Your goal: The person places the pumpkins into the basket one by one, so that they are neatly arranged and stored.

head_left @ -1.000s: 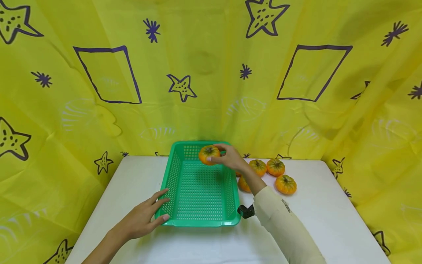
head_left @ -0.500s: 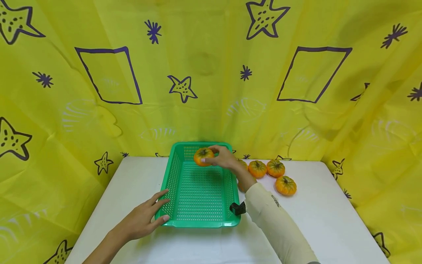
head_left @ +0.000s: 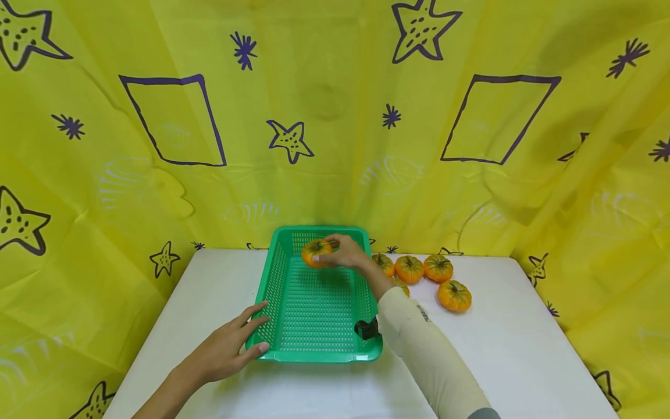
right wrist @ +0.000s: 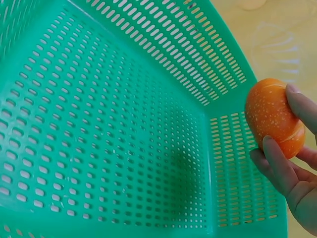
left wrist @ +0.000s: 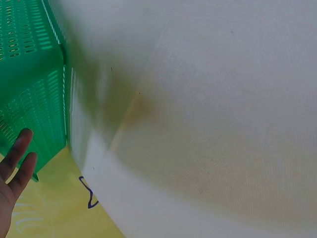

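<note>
A small orange pumpkin (head_left: 316, 254) with a greenish top is gripped by my right hand (head_left: 346, 252) over the far end of the green plastic basket (head_left: 314, 356). In the right wrist view the pumpkin (right wrist: 272, 116) sits between thumb and fingers, above the basket floor, where its shadow falls. My left hand (head_left: 222, 349) rests with fingers spread on the basket's near left rim. The left wrist view shows two of its fingers (left wrist: 21, 171) against the basket's outer wall (left wrist: 37, 119).
Several more pumpkins (head_left: 409, 269) lie on the white table (head_left: 502, 337) right of the basket, some partly behind the right forearm. A yellow patterned curtain (head_left: 335, 186) hangs behind and at both sides. A black strap end (head_left: 366, 329) hangs by the right sleeve.
My right hand has carried the pumpkin left and slightly nearer, over the basket's far left part. The left hand stays on the rim.
</note>
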A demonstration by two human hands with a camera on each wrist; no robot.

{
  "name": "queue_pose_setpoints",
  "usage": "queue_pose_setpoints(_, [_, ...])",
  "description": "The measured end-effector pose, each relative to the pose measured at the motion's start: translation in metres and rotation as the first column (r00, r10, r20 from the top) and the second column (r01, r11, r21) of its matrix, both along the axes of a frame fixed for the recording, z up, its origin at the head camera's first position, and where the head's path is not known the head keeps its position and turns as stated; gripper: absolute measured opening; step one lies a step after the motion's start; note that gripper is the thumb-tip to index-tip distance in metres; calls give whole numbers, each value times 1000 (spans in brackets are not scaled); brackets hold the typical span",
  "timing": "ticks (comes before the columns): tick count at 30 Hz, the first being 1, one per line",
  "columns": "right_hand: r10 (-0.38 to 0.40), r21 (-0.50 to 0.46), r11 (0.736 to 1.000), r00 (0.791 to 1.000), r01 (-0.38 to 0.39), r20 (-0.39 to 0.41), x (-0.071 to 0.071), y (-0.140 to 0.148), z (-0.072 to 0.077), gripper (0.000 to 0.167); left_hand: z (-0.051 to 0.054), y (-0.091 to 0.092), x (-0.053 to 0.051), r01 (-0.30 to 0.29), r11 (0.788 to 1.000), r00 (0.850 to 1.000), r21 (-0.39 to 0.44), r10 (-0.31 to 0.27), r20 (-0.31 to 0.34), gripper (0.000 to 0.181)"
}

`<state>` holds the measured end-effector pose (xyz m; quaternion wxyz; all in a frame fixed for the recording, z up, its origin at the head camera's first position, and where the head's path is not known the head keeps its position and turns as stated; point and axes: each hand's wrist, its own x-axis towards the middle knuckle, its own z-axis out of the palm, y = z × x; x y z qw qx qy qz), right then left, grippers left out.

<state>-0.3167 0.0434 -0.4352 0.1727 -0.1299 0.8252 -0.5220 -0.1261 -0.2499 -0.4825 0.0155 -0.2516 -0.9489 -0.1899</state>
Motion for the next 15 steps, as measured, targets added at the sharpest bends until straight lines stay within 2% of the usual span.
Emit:
queue_pose_setpoints(4, [-1, -6, 1000, 1000, 1, 25, -2, -5, -3, 67, 1, 0, 0, -2, 1000, 1000, 7, 2, 1, 52])
queue_pose_setpoints(8, [0, 41, 999, 1000, 0, 1, -3, -9, -8, 65, 0, 0, 0, -1, 1000, 1000, 5, 1, -7, 53])
queue_pose_setpoints(15, [-18, 50, 999, 1000, 18, -1, -5, -15, -16, 66, 0, 0, 0, -1, 1000, 1000, 10, 1, -2, 52])
